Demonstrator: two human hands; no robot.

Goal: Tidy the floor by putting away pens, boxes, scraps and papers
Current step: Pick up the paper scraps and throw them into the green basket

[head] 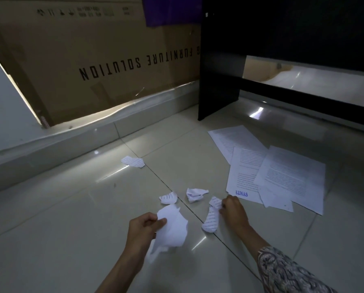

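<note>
Right hand (233, 210) of mine pinches a torn printed scrap (211, 216) off the tiled floor (71, 208), fingers curled round its upper end while its lower end seems to lie on the tile; my left hand (144, 227) grips a bunch of blank white scraps (171, 229). Scrap-gathering is the step in hand, as I judge it. Loose pieces remain: a crumpled ball (194, 194) at twelve o'clock of my left hand, a small printed piece (168, 197) just beside it at nine, and a flat torn piece (133, 161) farther off toward eleven. Whole printed sheets (282, 172) overlap at two o'clock, near the dark desk leg (217, 81) (one is stamped LUNAS). Next, I reckon, comes passing this scrap into the left-hand bunch, then reaching for the ball without loosening that grip.
</note>
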